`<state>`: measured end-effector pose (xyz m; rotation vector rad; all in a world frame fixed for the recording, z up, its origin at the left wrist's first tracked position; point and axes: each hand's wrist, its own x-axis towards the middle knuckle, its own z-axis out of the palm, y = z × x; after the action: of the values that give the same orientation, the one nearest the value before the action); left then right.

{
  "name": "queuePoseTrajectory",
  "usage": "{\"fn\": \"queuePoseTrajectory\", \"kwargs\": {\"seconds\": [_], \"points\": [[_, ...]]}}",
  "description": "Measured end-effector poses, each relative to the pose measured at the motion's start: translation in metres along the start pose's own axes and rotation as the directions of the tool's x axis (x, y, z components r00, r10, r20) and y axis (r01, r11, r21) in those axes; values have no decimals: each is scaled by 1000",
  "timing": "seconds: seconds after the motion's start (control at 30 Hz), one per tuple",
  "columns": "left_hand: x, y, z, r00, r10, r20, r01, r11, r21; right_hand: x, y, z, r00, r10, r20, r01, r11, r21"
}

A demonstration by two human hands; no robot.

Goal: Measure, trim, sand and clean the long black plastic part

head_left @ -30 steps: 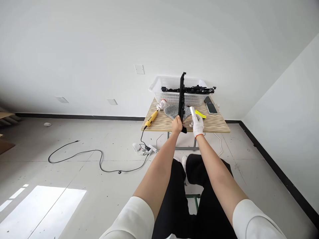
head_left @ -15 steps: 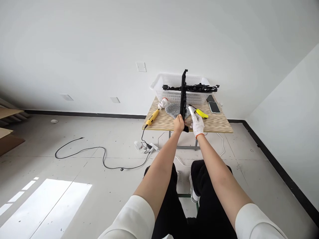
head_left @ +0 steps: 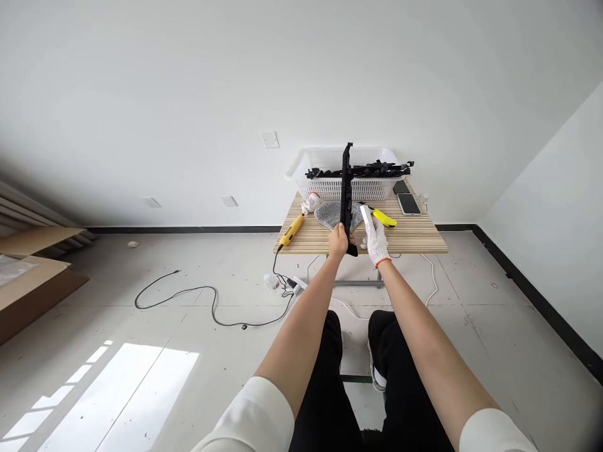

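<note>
My left hand (head_left: 338, 242), bare, is closed round the lower part of a long black plastic strip (head_left: 347, 188), which stands nearly upright over the table's front. Just to its right, my right hand (head_left: 378, 246) wears a white knitted glove with an orange cuff. Its fingers are closed on a slim white piece (head_left: 366, 215) whose kind I cannot make out, close beside the strip. Behind the strip lies a grey speckled cloth (head_left: 327, 214). A yellow-handled cutter (head_left: 385, 218) rests just beyond my right hand.
On the wood-grain table (head_left: 414, 237) lie a yellow corded tool (head_left: 292, 230), a crumpled white glove (head_left: 311, 202) and a phone (head_left: 409, 204). At the back, a white basket (head_left: 325, 186) holds several black strips (head_left: 382, 169). A black cable (head_left: 214, 304) crosses the floor; cardboard (head_left: 47, 295) stands left.
The whole view has shifted, so the table sits slightly lower and to the right. Both hands keep their holds; the black strip stays nearly upright.
</note>
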<state>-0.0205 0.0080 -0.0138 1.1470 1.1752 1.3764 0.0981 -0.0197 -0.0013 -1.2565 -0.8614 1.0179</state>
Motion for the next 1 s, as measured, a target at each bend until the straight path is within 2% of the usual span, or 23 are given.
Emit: {"fn": "queuePoseTrajectory", "kwargs": {"seconds": [0.17, 0.3, 0.5, 0.6, 0.77, 0.93, 1.0], "points": [[8, 2, -4, 997, -38, 71, 45, 994, -96, -1, -3, -2, 1000, 19, -23, -18, 998, 53], [16, 3, -10, 983, -99, 155, 130, 970, -207, 4, -2, -9, 999, 47, -23, -43, 987, 157], [17, 5, -20, 947, -162, 276, 249, 915, -316, 11, -2, -27, 988, 49, 147, -90, 954, 286], [15, 7, -24, 931, -175, 322, 284, 899, -333, 15, -4, -30, 978, 68, 199, -126, 947, 296], [11, 12, -27, 920, -172, 351, 302, 883, -359, 19, -7, -39, 987, 49, 155, -92, 955, 282], [9, 12, -28, 914, -167, 370, 305, 883, -356, 21, -11, -50, 958, 116, 261, -164, 971, 172], [10, 11, -28, 909, -159, 385, 301, 889, -344, 22, -10, -52, 962, 118, 246, -161, 973, 166]]}}
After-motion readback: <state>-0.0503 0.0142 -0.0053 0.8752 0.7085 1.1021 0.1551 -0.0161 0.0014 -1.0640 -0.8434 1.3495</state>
